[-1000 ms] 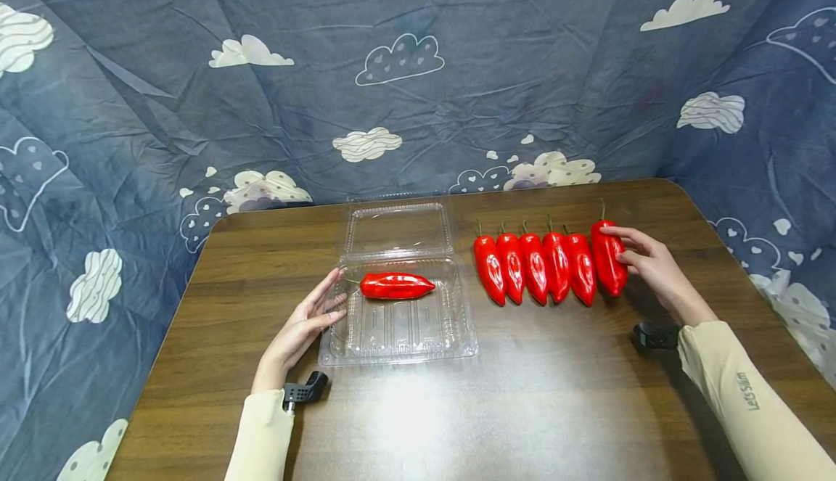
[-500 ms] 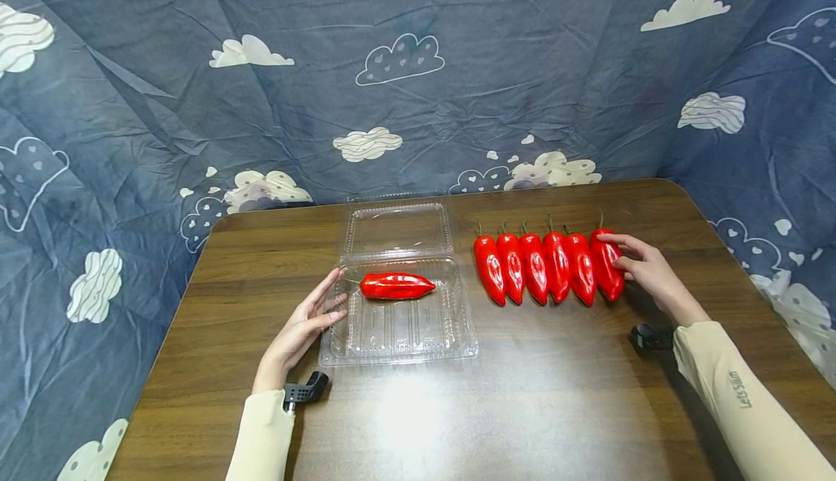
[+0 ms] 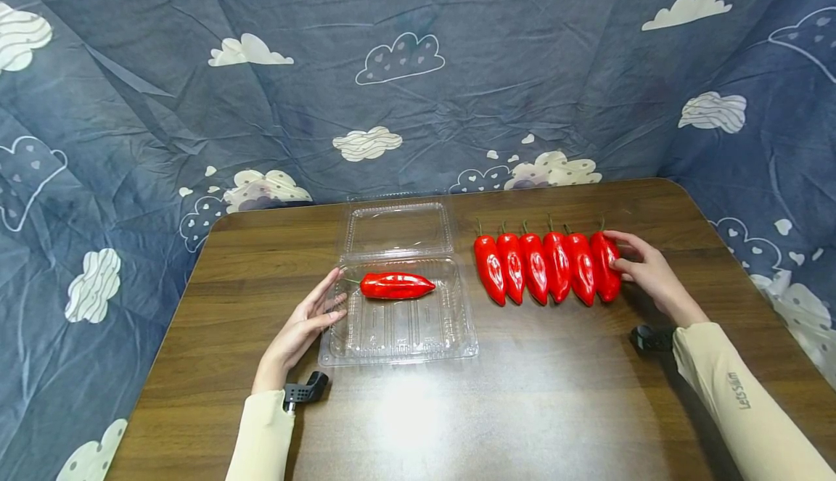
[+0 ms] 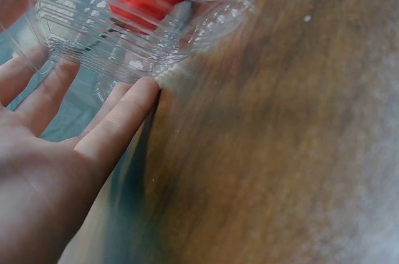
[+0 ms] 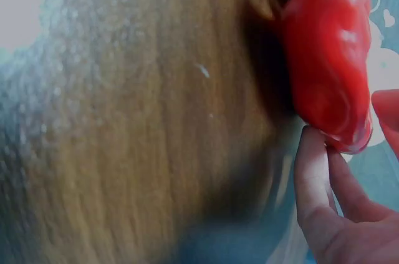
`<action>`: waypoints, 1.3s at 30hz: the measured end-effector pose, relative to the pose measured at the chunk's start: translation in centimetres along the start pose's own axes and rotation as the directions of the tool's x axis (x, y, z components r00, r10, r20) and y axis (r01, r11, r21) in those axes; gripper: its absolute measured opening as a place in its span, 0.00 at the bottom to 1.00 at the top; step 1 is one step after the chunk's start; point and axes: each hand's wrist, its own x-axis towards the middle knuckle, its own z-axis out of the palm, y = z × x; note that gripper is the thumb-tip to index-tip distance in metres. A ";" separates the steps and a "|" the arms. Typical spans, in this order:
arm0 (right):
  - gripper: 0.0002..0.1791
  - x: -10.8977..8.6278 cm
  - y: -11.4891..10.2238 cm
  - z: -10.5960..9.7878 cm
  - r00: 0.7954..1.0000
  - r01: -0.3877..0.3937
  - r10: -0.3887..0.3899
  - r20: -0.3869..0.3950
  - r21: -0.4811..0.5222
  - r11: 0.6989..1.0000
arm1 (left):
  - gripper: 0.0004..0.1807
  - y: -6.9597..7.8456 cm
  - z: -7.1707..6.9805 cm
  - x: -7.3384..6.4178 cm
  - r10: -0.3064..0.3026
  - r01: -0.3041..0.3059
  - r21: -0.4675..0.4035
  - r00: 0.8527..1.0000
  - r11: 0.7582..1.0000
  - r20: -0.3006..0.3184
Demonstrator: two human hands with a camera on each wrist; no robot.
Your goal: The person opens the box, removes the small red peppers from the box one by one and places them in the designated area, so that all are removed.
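Note:
A clear plastic clamshell container (image 3: pixel 405 336) lies open on the table, with one red pepper (image 3: pixel 397 286) lying crosswise in its base, stem to the left. My left hand (image 3: pixel 303 325), fingers extended, touches the container's left side; in the left wrist view its fingertips meet the ribbed clear wall (image 4: pixel 206 33). To the right, several glossy red peppers (image 3: pixel 535 269) lie side by side in a row, stems away from me. My right hand (image 3: pixel 646 270) touches the right side of the rightmost pepper (image 3: pixel 606 278). In the right wrist view, fingertips (image 5: pixel 313 142) rest against the nearest pepper (image 5: pixel 330 58).
The container's lid (image 3: pixel 400 228) is folded back behind its base, near the table's rear edge. A wooden table (image 3: pixel 535 387) carries everything. A dark cloud-patterned cloth (image 3: pixel 294 118) hangs behind and at both sides. Each wrist wears a small black camera (image 3: pixel 307 388).
The rightmost pepper has come down and left, closing up against the row. My right hand moved along with it, its fingers now at the pepper's side. My left hand has stayed put.

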 end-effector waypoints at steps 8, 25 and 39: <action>0.31 0.3 0.5 0.4 0.999 -0.009 0.010 -0.048 0.005 1.000 | 0.40 0.1 0.0 -0.1 0.003 -0.003 -0.003 1.000 1.000 0.005; 0.26 0.2 0.6 0.0 0.991 -0.003 0.018 -0.135 0.110 0.994 | 0.40 0.1 0.0 0.0 0.010 -0.010 -0.001 1.000 1.000 0.008; 0.20 0.1 -1.5 0.4 0.980 0.150 -0.112 -0.166 0.235 0.960 | 0.40 0.2 0.1 0.0 0.008 -0.008 -0.004 1.000 1.000 0.009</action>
